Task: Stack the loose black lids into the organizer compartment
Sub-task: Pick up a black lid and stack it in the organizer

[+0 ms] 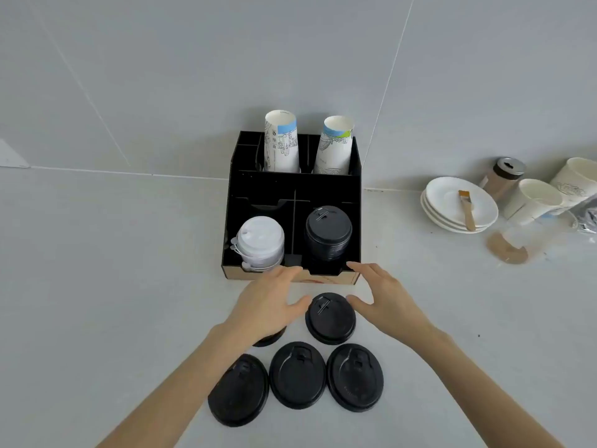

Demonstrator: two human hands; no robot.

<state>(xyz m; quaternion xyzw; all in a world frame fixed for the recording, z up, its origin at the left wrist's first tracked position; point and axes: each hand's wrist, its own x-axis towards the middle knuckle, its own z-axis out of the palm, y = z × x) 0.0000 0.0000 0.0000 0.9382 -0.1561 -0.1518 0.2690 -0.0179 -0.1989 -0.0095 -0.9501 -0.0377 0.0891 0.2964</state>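
Observation:
A black organizer (292, 185) stands against the wall. Its front right compartment holds a stack of black lids (328, 234); the front left one holds white lids (260, 244). Several loose black lids lie on the counter in front: one (330, 318) between my hands, three in a row nearer me (239, 391), (297, 375), (354, 376), and one (269, 339) mostly hidden under my left hand. My left hand (268, 302) and my right hand (384, 297) hover open on either side of the middle lid, holding nothing.
Two stacks of paper cups (281, 142) (334, 147) stand inverted in the organizer's back slots. To the right are stacked white saucers (452, 215) with a small brush (466, 208), a shaker jar (504, 177), paper cups (533, 198) and a cardboard sleeve (505, 250).

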